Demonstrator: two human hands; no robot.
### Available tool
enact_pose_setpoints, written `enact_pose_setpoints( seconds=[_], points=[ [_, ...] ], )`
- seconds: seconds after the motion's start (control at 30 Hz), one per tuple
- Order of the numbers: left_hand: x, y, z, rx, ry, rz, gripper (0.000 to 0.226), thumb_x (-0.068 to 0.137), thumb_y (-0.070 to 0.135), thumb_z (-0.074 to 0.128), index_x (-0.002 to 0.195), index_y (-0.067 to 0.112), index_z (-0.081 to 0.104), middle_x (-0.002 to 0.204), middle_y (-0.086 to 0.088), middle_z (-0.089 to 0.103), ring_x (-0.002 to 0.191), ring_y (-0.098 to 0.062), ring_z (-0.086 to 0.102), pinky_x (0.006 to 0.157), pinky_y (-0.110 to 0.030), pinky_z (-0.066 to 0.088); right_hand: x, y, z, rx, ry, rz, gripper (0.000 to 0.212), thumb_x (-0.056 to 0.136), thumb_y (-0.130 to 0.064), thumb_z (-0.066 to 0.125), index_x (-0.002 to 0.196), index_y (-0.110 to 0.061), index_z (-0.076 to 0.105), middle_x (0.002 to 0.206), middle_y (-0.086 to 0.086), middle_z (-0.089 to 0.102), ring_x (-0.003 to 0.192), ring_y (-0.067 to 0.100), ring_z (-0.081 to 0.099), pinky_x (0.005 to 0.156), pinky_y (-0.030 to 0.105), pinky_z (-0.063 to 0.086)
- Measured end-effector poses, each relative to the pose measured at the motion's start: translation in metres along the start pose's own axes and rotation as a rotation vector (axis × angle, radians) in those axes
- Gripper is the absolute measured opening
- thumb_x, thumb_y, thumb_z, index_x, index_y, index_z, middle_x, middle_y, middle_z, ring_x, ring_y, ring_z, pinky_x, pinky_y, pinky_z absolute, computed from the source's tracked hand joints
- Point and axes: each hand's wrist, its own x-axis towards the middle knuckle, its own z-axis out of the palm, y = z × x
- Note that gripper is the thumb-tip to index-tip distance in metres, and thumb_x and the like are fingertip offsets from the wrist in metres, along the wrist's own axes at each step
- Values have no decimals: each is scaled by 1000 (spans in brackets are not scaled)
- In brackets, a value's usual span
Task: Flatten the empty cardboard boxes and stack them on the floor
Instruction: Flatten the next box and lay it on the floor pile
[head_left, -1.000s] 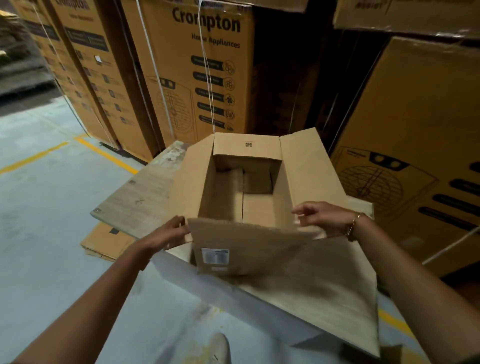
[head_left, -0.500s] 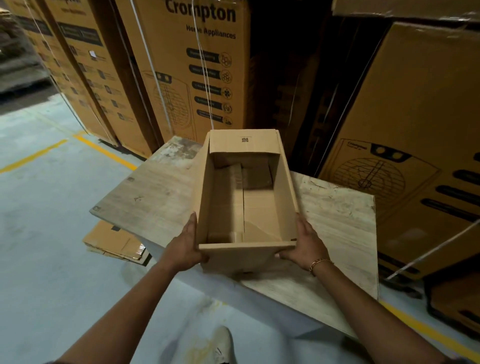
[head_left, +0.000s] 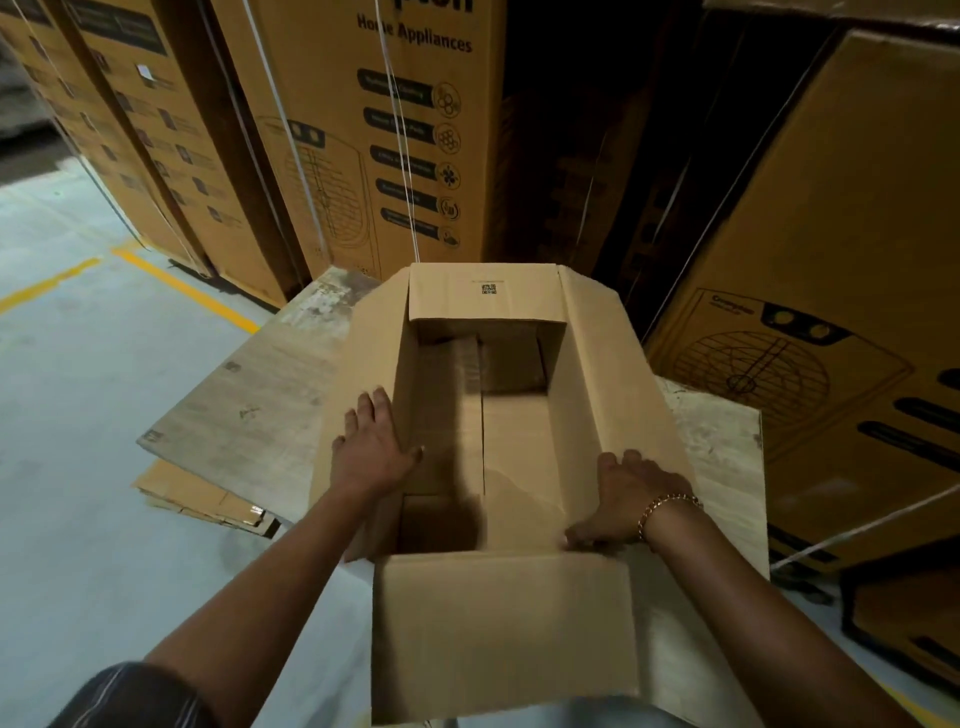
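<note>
An empty brown cardboard box (head_left: 514, 457) stands open on a worn wooden board (head_left: 244, 410), all its top flaps spread outward. My left hand (head_left: 371, 447) lies flat with fingers apart on the left flap, its thumb hooked over the box's left rim. My right hand (head_left: 618, 499) presses on the right flap near the front corner, fingers spread along the rim. The near flap (head_left: 504, 634) hangs toward me. Inside, the bottom flaps are folded shut. A few flattened boxes (head_left: 208, 501) lie on the floor under the board's left side.
Tall strapped appliance cartons (head_left: 395, 130) stand close behind the board, and another large carton (head_left: 831, 312) rises on the right. Grey concrete floor (head_left: 78, 415) with yellow lines (head_left: 182, 286) stretches to the left. My striped sleeve shows at the bottom left.
The side flaps, held upright against the box half a second ago, are now spread outward. Both hands moved from the front corners up onto the side flaps. The box looks nearer.
</note>
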Motion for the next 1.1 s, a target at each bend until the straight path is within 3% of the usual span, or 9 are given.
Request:
enact_pose_setpoints(
  seconds=[0.13, 0.23, 0.33, 0.47, 0.53, 0.67, 0.83, 0.97, 1.1],
  points=[
    [58, 12, -16, 7, 2, -15, 105, 91, 56, 62, 159, 12, -5, 168, -16, 6, 152, -40, 16, 113, -58, 35, 59, -27, -40, 226, 192, -124, 80, 83, -68, 57, 146, -21, 41, 148, 4, 42, 131, 26, 44, 99, 40, 44],
    [86, 18, -20, -121, -1, -63, 92, 94, 44, 60, 160, 12, 4, 165, -16, 19, 145, -40, 33, 109, -57, 41, 118, -54, -52, 1049, -55, -148, 66, 87, -49, 68, 143, -22, 46, 141, 0, 53, 122, 19, 56, 96, 38, 51],
    [94, 19, -14, -210, 54, -67, 62, 94, 32, 56, 145, 11, 29, 136, -18, 56, 111, -41, 61, 87, -49, 52, 170, -76, -55, 1593, -177, -10, 53, 93, -34, 64, 141, -19, 47, 134, 3, 61, 111, 20, 64, 95, 42, 53],
    [99, 12, -12, -208, 42, -84, 55, 86, 23, 59, 134, 12, 35, 107, -14, 66, 91, -40, 64, 75, -43, 50, 216, -98, -64, 1820, -30, 24, 52, 95, -13, 59, 143, -15, 40, 117, 2, 63, 118, 27, 60, 97, 46, 50],
    [101, 9, -10, -209, 54, -96, 59, 83, 21, 60, 135, 13, 34, 107, -12, 66, 89, -39, 64, 72, -41, 48, 229, -105, -78, 1644, 270, -1, 45, 92, -13, 63, 134, -14, 45, 107, 0, 62, 116, 26, 60, 93, 40, 49],
    [103, 10, -8, -224, 69, -91, 63, 82, 26, 64, 137, 17, 33, 114, -9, 65, 89, -37, 65, 70, -40, 46, 269, -94, -113, 607, 768, -87, 60, 89, -28, 63, 144, -18, 39, 148, 9, 37, 135, 29, 37, 107, 46, 39],
    [103, 11, -8, -193, 51, -99, 74, 81, 22, 63, 145, 17, 27, 124, -10, 63, 94, -37, 65, 71, -38, 43, 336, -59, -146, 77, 586, -122, 81, 89, -32, 64, 155, -31, 18, 166, -3, 4, 151, 28, 8, 118, 55, 16],
    [104, 13, -8, -161, 57, -86, 84, 83, 20, 65, 154, 16, 20, 131, -10, 60, 97, -34, 66, 70, -35, 42, 371, -54, -153, -12, 428, -105, 77, 91, -41, 62, 155, -34, 19, 165, -4, 14, 150, 29, 15, 115, 64, 5],
    [104, 15, -6, -150, 72, -83, 85, 85, 20, 65, 156, 16, 18, 134, -10, 59, 100, -33, 66, 72, -35, 42, 385, -56, -143, -25, 465, -40, 61, 92, -41, 59, 146, -33, 32, 151, 4, 37, 138, 34, 30, 109, 62, 21]
  ],
)
